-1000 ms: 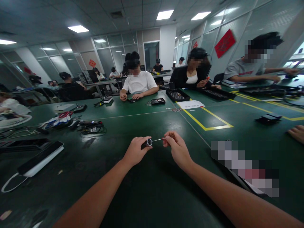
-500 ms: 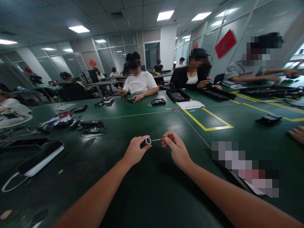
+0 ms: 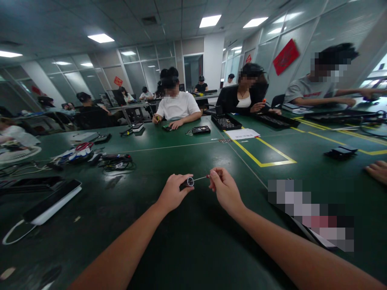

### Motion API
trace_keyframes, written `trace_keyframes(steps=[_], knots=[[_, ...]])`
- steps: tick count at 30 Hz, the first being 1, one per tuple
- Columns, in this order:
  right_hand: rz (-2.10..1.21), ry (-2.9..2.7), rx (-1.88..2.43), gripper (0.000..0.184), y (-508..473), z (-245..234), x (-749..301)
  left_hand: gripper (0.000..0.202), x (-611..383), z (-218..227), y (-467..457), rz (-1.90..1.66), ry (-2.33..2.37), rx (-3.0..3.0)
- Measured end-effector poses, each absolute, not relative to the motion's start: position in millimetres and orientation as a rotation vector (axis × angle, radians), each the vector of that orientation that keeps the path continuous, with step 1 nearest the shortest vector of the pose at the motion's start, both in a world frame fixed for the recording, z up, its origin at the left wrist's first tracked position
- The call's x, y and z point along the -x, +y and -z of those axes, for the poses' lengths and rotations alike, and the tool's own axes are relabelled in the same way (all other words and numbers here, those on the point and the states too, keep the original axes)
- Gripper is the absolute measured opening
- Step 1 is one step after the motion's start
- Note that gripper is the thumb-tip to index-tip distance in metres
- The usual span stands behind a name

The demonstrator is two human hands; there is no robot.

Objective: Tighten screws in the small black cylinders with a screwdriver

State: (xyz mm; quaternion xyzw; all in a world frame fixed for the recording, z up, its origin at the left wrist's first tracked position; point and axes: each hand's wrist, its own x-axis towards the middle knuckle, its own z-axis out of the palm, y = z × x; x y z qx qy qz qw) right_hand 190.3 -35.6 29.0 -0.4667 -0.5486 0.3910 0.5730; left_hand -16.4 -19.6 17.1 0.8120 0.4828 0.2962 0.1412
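Note:
My left hand is closed around a short dark cylinder that looks like a flashlight. Its round end has a silver rim and faces towards me and to the right. My right hand pinches a thin screwdriver, with red showing where the shaft meets the fingers. The shaft points left, and its tip is at the silver rim; whether it sits inside the end or against the edge I cannot tell. Most of the screwdriver's handle is hidden by my fingers. Both hands are above the green table.
A white-and-black device lies at left, near tangled cables. Black trays and a paper sheet lie ahead. A black item is at right, near another person's hand. Several people sit across the table.
The cylinder has shifted slightly right and down. My right hand has moved a little to the right, and the screwdriver shaft now slopes more, higher at the right hand.

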Motion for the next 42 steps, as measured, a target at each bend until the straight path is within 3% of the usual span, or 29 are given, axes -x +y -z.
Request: trace_keyframes(steps=[7,13,18,24,30,35,42], knots=[[-0.924,-1.251,1.134,0.039,-40,-34,-190,0.04,15,-18,-21,-0.824,1.406,-2.38],[-0.859,-1.3,1.132,0.021,-41,-31,-191,0.04,16,-15,-20,-0.835,1.428,-2.373],[-0.807,-1.44,1.215,0.03,-38,-30,-192,0.037,16,-17,-21,-0.801,1.442,-2.372],[-0.871,-1.295,1.146,0.012,-37,-24,-190,0.037,16,-18,-21,-0.817,1.457,-2.359],[-0.915,-1.265,1.043,0.02,-37,-28,-186,0.036,15,-17,-21,-0.844,1.426,-2.366],[-1.182,-0.825,1.138,0.03,-22,-20,-190,0.039,19,-20,-20,-0.805,1.39,-2.435],[-1.156,-0.827,1.096,0.022,-23,-19,-188,0.04,28,-17,-15,-0.79,1.468,-2.344]])
